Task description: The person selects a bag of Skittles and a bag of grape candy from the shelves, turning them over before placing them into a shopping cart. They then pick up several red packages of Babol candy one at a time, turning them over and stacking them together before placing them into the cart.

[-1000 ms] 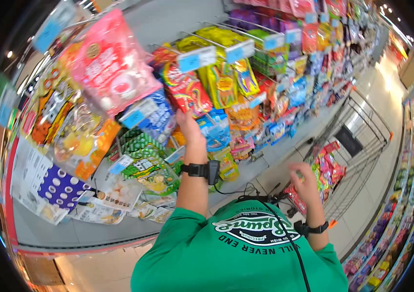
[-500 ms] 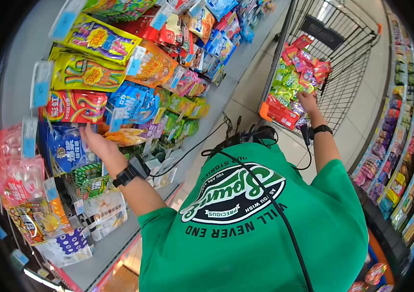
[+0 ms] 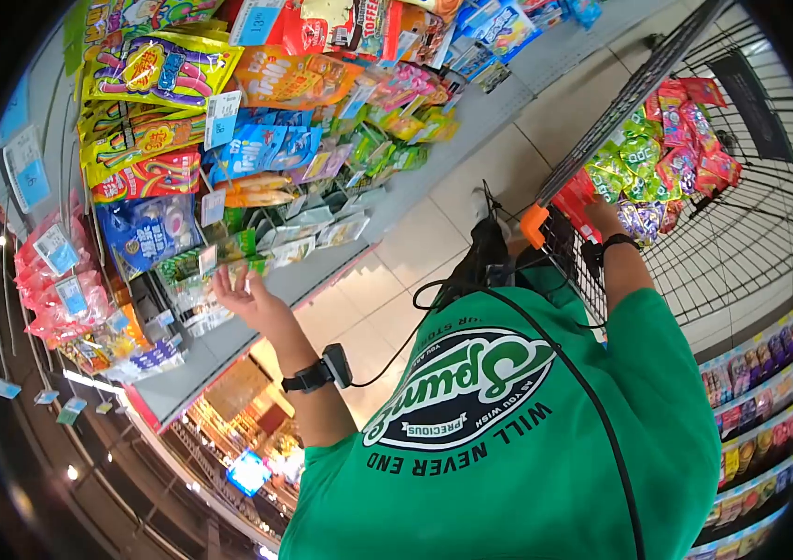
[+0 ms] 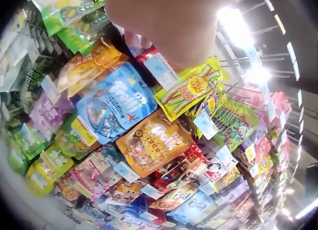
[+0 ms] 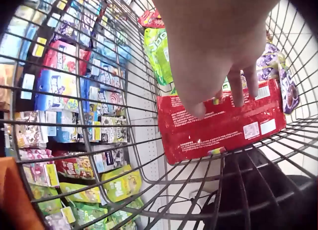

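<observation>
In the head view my left hand (image 3: 257, 301) is held in the air by the lower hanging snack bags, its fingers loosely bent with nothing in them. A blue candy bag (image 3: 146, 229) and a red rainbow-striped bag (image 3: 146, 177) hang above it. My right hand (image 3: 605, 217) reaches down inside the shopping cart (image 3: 572, 257). Seen from the right wrist, its thumb and extended fingers come down spread over the face of a red bag (image 5: 223, 131), fingertips right at it. Green bags (image 3: 637, 154) and purple bags (image 3: 641, 222) lie in the cart around it.
The shelf rack (image 3: 527, 98) with rows of hanging candy bags and price tags runs along the left. An orange corner piece (image 3: 534, 226) sits on the cart's edge. More stocked shelves (image 3: 770, 401) stand at the right. A black cable (image 3: 387, 369) runs from the left wrist camera.
My left hand has come away from the hanging bags, down and toward me. My right hand has gone into the cart from above its near side. The view has swung toward the cart.
</observation>
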The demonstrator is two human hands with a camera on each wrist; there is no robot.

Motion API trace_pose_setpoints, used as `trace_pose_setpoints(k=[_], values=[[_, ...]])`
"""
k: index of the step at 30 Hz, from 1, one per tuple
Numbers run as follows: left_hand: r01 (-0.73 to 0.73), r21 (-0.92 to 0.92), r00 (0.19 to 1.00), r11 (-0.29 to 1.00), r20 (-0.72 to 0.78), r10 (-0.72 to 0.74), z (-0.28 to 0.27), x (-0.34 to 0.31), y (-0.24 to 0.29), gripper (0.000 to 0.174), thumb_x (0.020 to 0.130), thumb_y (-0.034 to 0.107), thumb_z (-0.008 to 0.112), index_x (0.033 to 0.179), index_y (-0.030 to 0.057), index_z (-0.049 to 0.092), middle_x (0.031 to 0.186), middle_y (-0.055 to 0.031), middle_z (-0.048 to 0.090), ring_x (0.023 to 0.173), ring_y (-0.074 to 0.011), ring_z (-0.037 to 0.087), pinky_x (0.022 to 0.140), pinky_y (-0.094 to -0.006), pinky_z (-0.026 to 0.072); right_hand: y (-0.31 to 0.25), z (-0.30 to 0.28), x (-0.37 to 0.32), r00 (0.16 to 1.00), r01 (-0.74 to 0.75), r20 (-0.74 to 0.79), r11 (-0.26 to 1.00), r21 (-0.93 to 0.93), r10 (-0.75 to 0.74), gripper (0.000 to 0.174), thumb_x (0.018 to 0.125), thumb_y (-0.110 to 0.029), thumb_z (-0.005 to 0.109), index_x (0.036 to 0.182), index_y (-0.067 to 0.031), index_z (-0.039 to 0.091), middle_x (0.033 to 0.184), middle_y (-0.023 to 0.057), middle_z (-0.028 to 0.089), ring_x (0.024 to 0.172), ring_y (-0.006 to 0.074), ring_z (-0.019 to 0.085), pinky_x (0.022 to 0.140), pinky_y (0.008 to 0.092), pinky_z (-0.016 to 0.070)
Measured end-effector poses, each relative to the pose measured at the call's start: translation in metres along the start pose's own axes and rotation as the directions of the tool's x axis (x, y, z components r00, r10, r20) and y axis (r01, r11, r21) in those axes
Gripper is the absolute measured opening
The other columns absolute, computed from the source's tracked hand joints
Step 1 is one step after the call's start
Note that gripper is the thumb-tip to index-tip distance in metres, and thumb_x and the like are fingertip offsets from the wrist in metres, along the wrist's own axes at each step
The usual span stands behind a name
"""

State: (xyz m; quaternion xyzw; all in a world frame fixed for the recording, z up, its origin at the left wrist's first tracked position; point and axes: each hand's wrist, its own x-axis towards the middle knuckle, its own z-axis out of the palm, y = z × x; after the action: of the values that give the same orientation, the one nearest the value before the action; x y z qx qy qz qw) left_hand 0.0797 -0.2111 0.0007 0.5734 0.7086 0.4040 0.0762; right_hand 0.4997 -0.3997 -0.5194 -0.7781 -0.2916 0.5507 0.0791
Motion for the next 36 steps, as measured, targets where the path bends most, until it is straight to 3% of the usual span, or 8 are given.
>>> trace_pose_setpoints(k=[10, 11, 12, 13, 15, 17, 24, 36], values=[[0.059, 0.115, 0.987, 0.992, 0.144, -0.076, -0.004, -0.044, 0.001, 0.055, 0.087, 0.001, 0.055, 0.138, 0.0021, 0.034, 0.137, -0.0135, 0.042, 0.109, -0.0209, 0.053, 0.084, -0.0320, 0.0484, 0.020, 0.014, 0.008, 0.993, 0.101, -0.030, 0.940, -0.325, -0.117, 0.031, 0.079, -0.021, 0.059, 0.106, -0.0044, 0.063, 0.095, 0.0213, 0.068, 0.091, 0.0403, 0.066, 0.079, 0.0500, 0.0531], [0.045, 0.204, 0.977, 0.978, 0.195, -0.086, -0.005, -0.047, 0.001, 0.055, 0.086, 0.000, 0.055, 0.137, 0.0027, 0.036, 0.135, -0.0132, 0.043, 0.108, -0.0209, 0.053, 0.082, -0.0320, 0.0494, 0.070, 0.031, 0.045, 0.841, 0.491, 0.246, 0.488, -0.721, -0.482, 0.024, 0.084, -0.020, 0.055, 0.100, -0.0062, 0.066, 0.086, 0.0154, 0.069, 0.079, 0.0317, 0.069, 0.067, 0.0462, 0.0551], [0.036, 0.299, 0.971, 0.954, 0.217, -0.104, -0.007, -0.047, -0.001, 0.055, 0.085, 0.000, 0.056, 0.137, 0.0034, 0.038, 0.133, -0.0130, 0.045, 0.107, -0.0209, 0.054, 0.081, -0.0320, 0.0504, 0.057, 0.025, 0.039, 0.904, 0.387, 0.180, 0.564, -0.729, -0.387, 0.020, 0.086, -0.017, 0.052, 0.095, -0.0091, 0.069, 0.082, 0.0103, 0.069, 0.074, 0.0245, 0.068, 0.062, 0.0393, 0.0540], [-0.008, 0.271, 0.977, 0.963, 0.207, -0.050, -0.005, -0.049, -0.003, 0.057, 0.083, -0.002, 0.057, 0.137, 0.0074, 0.040, 0.130, -0.0116, 0.047, 0.105, -0.0210, 0.054, 0.081, -0.0328, 0.0507, 0.098, 0.037, 0.071, 0.618, 0.502, 0.295, 0.077, -0.861, -0.728, 0.017, 0.084, -0.019, 0.053, 0.087, -0.0114, 0.069, 0.077, 0.0070, 0.067, 0.069, 0.0256, 0.066, 0.058, 0.0384, 0.0523], [0.069, 0.233, 0.971, 0.970, 0.207, -0.119, -0.003, -0.049, -0.004, 0.059, 0.081, -0.003, 0.060, 0.135, 0.0082, 0.041, 0.126, -0.0108, 0.050, 0.106, -0.0212, 0.055, 0.080, -0.0321, 0.0508, 0.107, 0.039, 0.082, 0.589, 0.300, 0.247, -0.075, -0.951, -0.770, 0.014, 0.084, -0.020, 0.055, 0.076, -0.0137, 0.064, 0.069, 0.0022, 0.061, 0.062, 0.0202, 0.062, 0.052, 0.0362, 0.0463], [-0.026, 0.234, 0.986, 0.972, 0.164, -0.013, 0.001, -0.049, 0.004, 0.055, 0.081, 0.001, 0.062, 0.133, 0.0103, 0.044, 0.125, -0.0100, 0.049, 0.104, -0.0212, 0.053, 0.081, -0.0347, 0.0490, 0.063, 0.014, 0.072, 0.699, 0.547, 0.560, -0.173, -0.819, -0.445, 0.012, 0.086, -0.015, 0.056, 0.088, -0.0128, 0.067, 0.079, 0.0070, 0.067, 0.071, 0.0215, 0.068, 0.059, 0.0354, 0.0545], [-0.137, 0.225, 0.989, 0.965, 0.094, 0.118, -0.015, -0.064, -0.003, 0.047, 0.081, 0.004, 0.061, 0.126, 0.0097, 0.050, 0.123, -0.0121, 0.050, 0.097, -0.0233, 0.056, 0.086, -0.0355, 0.0466, 0.056, -0.012, 0.067, 0.506, 0.837, 0.858, -0.188, -0.514, -0.092, 0.062, 0.080, -0.017, 0.060, 0.138, -0.0085, 0.040, 0.108, 0.0181, 0.063, 0.089, 0.0353, 0.064, 0.078, 0.0476, 0.0529], [0.043, -0.046, 0.998, 0.998, 0.041, -0.042, -0.019, -0.047, -0.019, 0.036, 0.083, 0.007, 0.060, 0.119, 0.0068, 0.054, 0.108, -0.0117, 0.055, 0.095, -0.0228, 0.058, 0.082, -0.0362, 0.0480, -0.033, -0.096, 0.011, 0.846, 0.470, 0.427, 0.067, -0.880, -0.321, 0.065, 0.082, -0.021, 0.060, 0.141, -0.0086, 0.036, 0.108, 0.0200, 0.063, 0.090, 0.0353, 0.064, 0.078, 0.0478, 0.0527]])
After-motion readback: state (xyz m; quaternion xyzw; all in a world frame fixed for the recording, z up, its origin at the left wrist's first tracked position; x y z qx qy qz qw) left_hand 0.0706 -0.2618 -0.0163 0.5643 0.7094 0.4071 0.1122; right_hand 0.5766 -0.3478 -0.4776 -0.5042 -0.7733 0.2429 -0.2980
